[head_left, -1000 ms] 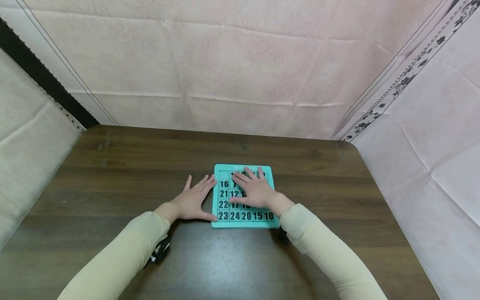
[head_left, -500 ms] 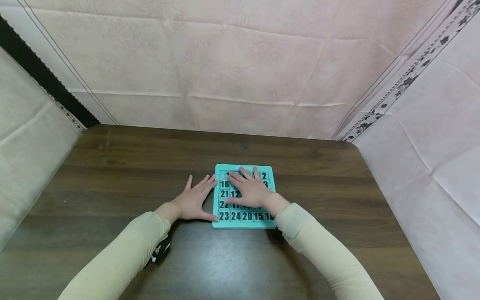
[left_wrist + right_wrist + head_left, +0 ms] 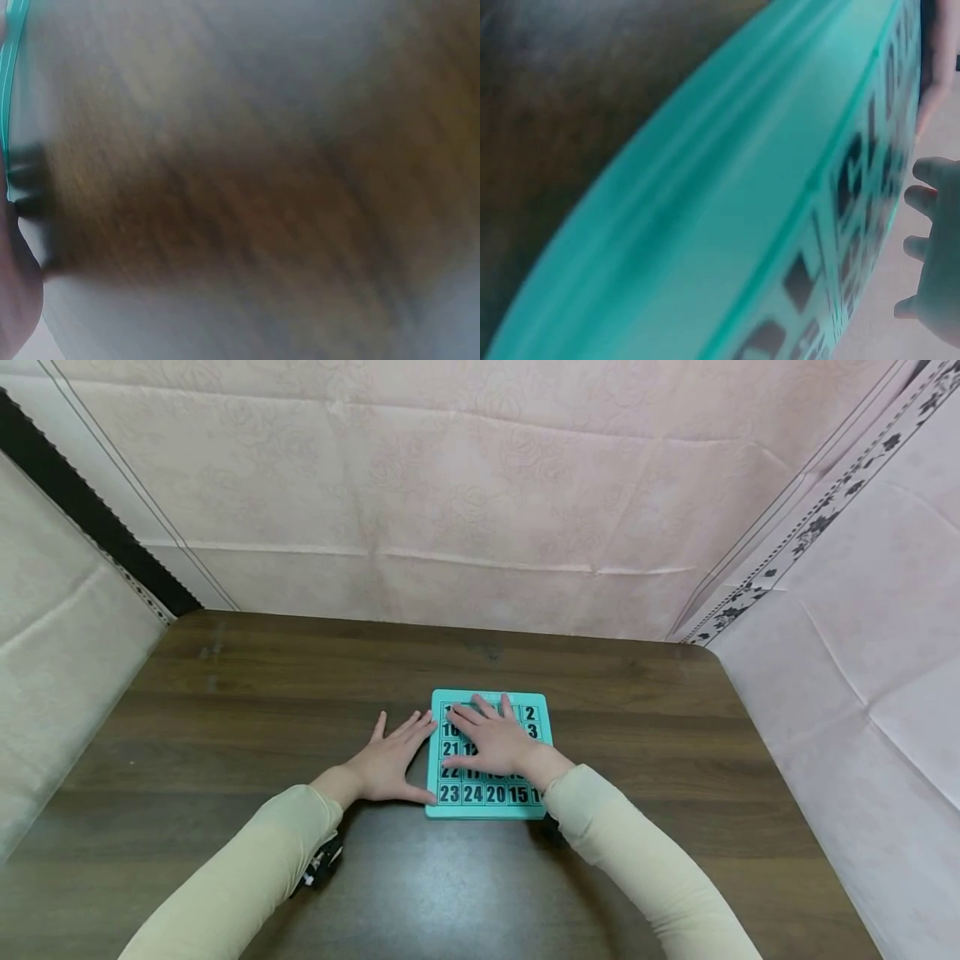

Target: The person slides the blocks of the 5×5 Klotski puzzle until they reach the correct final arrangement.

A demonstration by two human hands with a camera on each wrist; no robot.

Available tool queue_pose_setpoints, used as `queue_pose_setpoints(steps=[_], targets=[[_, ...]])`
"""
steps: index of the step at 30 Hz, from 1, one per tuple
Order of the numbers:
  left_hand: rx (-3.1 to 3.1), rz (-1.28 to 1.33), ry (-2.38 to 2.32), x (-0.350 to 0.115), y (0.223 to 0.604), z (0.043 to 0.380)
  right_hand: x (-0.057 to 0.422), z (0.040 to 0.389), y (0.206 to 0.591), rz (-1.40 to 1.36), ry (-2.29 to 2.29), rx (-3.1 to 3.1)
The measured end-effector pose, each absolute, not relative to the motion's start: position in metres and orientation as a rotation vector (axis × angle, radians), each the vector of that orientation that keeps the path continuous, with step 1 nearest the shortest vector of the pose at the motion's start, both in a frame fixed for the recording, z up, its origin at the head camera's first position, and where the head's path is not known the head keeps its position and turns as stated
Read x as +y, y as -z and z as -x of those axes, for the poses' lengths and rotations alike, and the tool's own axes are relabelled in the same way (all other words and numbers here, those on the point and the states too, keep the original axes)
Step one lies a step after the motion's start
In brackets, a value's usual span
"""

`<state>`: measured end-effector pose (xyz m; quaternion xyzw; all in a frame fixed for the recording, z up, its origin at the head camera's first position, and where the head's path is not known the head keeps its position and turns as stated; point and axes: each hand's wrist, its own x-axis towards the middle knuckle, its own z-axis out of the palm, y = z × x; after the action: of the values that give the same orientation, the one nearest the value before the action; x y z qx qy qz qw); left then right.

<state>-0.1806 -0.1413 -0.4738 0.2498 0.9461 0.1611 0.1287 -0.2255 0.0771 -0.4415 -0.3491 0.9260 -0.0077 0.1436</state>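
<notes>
A teal number puzzle board [image 3: 487, 811] lies flat on the wooden table, its black-numbered tiles set in a grid. My left hand [image 3: 388, 767] is spread beside it, thumb and fingertips at the board's left edge. Over the tiles lies my right hand [image 3: 495, 745], fingers spread and straight, hiding the middle and upper-left numbers. In the right wrist view the board's edge [image 3: 765, 142] fills much of the picture, with the right hand [image 3: 941, 247] at the side. The left wrist view catches only part of the left hand [image 3: 16, 292] and a strip of teal edge [image 3: 9, 75].
The brown wooden table [image 3: 262, 710] extends around the board on all sides. Pale patterned cloth [image 3: 450, 502] hangs behind it, with more cloth at the left and right. A dark wrist device [image 3: 321, 862] sits under the left sleeve.
My right hand has slid left across the tiles, uncovering numbers at the upper right of the board. The left hand stays at the left edge; the board has hardly moved.
</notes>
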Motion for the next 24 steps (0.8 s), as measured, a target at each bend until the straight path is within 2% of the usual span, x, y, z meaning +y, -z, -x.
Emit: queue_pose_setpoints(steps=[14, 24], targets=[[2.75, -0.7, -0.47, -0.14, 0.475, 0.18, 0.123, 0.228, 0.44, 0.917, 0.073, 2.725], [2.746, -0.696, -0.468, -0.14, 0.474, 0.181, 0.122, 0.228, 0.443, 0.936, 0.051, 2.732]])
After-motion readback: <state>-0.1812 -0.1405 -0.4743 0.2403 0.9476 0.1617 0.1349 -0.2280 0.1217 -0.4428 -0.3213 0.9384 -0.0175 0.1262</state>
